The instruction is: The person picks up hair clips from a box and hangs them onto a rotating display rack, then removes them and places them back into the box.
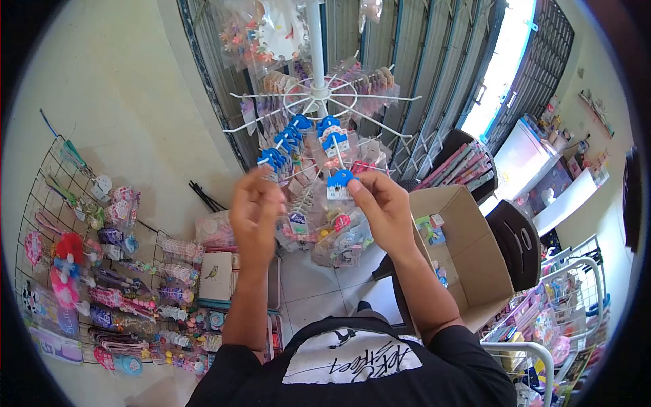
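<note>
You stand in a small shop on a pale tiled floor [319,285], looking down past your black shirt. On your left, a wire grid panel [51,203] leans on a plain cream wall, crowded with pink, purple and red trinkets in clear bags. Straight ahead is a grey folding metal shutter [407,61], with bright daylight coming through an opening at the upper right. An open cardboard box [468,258] sits on the floor to your right, with a black stool [519,244] just beyond it and a white wire cart [576,305] near the lower right corner. A small notebook [215,275] with a bird on its cover stands low on the left.

Before you rises a white spinning display rack [317,88], its thin wire arms fanning out from a centre pole. Rows of small packets hang from them.

Your right hand [380,203] pinches a blue-topped packet [339,183] between thumb and fingers, at the tip of a wire arm at the front of the rack. The packet has a bright blue card header and a clear bag below it.

Your left hand [256,210] is raised with its fingers curled together, just below a row of matching blue headers; whether it grips anything cannot be told.
</note>
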The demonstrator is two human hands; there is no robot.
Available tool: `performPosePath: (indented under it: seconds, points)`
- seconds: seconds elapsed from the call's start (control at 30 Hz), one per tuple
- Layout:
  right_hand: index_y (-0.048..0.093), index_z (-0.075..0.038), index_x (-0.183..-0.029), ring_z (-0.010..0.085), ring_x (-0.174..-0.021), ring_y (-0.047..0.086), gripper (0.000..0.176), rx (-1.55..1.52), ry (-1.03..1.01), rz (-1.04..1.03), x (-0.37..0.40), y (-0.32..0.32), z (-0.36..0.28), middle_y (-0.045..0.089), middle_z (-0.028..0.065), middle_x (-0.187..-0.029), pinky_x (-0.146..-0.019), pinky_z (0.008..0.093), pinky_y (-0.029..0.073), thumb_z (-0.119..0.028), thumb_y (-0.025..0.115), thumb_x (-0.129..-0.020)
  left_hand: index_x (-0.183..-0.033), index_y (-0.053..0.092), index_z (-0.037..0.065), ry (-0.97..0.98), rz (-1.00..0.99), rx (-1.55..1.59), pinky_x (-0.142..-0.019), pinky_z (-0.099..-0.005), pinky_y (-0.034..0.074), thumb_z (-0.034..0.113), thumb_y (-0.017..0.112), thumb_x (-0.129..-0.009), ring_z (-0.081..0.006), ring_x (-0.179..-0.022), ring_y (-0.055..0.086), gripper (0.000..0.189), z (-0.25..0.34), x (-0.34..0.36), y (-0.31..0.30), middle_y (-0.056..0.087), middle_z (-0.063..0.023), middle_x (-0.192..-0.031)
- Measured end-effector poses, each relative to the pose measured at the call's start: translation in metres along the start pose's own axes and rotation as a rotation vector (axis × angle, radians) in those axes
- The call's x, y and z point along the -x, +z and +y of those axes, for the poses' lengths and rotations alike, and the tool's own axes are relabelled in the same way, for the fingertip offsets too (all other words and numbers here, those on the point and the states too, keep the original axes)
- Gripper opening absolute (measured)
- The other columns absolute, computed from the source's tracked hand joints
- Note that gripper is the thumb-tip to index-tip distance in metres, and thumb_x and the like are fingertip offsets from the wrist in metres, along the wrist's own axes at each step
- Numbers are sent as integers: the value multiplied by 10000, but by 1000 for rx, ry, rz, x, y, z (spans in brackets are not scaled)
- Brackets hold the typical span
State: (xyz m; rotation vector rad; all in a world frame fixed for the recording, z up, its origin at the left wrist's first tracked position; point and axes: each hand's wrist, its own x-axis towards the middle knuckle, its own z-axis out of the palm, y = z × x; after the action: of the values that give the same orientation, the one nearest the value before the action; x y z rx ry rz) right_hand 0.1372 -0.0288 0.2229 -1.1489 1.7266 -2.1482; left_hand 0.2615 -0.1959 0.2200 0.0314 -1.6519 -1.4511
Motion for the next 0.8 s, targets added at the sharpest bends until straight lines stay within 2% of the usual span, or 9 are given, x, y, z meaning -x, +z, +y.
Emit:
performPosePath:
  seconds: [0.03,0.13,0.2,0.27,0.5,0.7,0.77,0.8]
  points:
    - [658,6,-1038,20,-785,501,156,-21,53,-32,-4,-3,0,605,-33,-863,-689,193,389,-138,624,-988,-1282,569,18,-67,112,116,-611,-206,408,141,596,-973,-79,-719,559,334,4,-6,-2,633,-36,-891]
    - [663,10,-1034,16,-774,508,162,-2,39,35,-8,-5,4,618,-33,-852,-678,193,394,-141,630,-984,-1338,498,5,-169,2,93,-603,-201,412,177,562,-1000,-78,-716,578,384,-2,-18,-11,646,-46,-878]
    - [666,10,-1036,15,-773,511,164,6,46,44,-11,-7,5,622,-33,-854,-676,195,397,-141,632,-983,-1324,509,8,-160,16,104,-602,-200,412,183,565,-1000,-82,-729,589,373,-6,-21,-7,656,-53,-897]
    - [670,10,-1026,8,-709,479,205,-13,54,-14,-16,-9,7,584,-56,-783,-621,194,372,-189,652,-978,-1310,519,11,-153,34,114,-601,-200,412,189,569,-999,-87,-742,601,362,-11,-23,-6,666,-60,-916]
    - [681,16,-983,17,-701,494,209,23,85,-49,-36,-15,8,602,-46,-770,-614,209,386,-191,662,-968,-1277,533,8,-161,-11,150,-568,-196,418,196,555,-1004,-99,-778,627,333,-13,-27,-13,682,-92,-991]
    - [686,25,-988,60,-693,534,230,198,8,20,-70,-13,32,638,13,-744,-632,245,430,-196,703,-926,-1276,534,7,-169,-12,126,-527,-188,405,192,565,-999,-93,-735,612,335,-9,-25,-10,678,-100,-992]
    - [687,25,-992,113,-690,566,226,357,-104,92,-71,-13,27,652,67,-741,-648,276,454,-178,717,-897,-1279,532,7,-167,0,115,-524,-185,397,192,570,-997,-88,-711,598,339,-6,-22,-7,674,-98,-982]
    - [687,22,-994,152,-706,596,221,457,-245,147,-66,-17,27,666,99,-777,-664,307,472,-166,723,-883,-1283,526,7,-136,56,81,-520,-188,385,195,566,-1000,-85,-674,570,342,-1,-19,-5,658,-87,-935]
